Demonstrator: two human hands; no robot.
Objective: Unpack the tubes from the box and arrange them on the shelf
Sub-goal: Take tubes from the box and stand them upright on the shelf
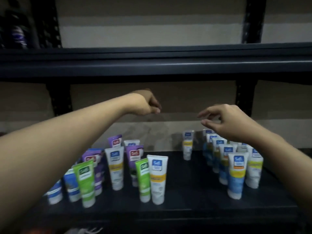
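Observation:
Several tubes stand cap-down on the dark shelf point(185, 200). A left group holds green point(86, 179), purple point(134, 159), blue and white-yellow tubes point(157, 178). A right group point(236, 173) stands in rows, mostly white and blue. One white tube point(187, 144) stands alone near the back. My left hand point(148, 103) hovers high over the back of the shelf, fingers loosely curled down, holding nothing. My right hand point(224, 120) hovers above the right group's rear tubes, fingers relaxed and spread, nothing in them. The box is out of view.
A dark upper shelf board point(155, 65) runs across just above my hands. Black perforated uprights point(60, 100) stand at the back left and back right point(243, 98). Bare shelf surface lies between the two tube groups. The wall behind is pale.

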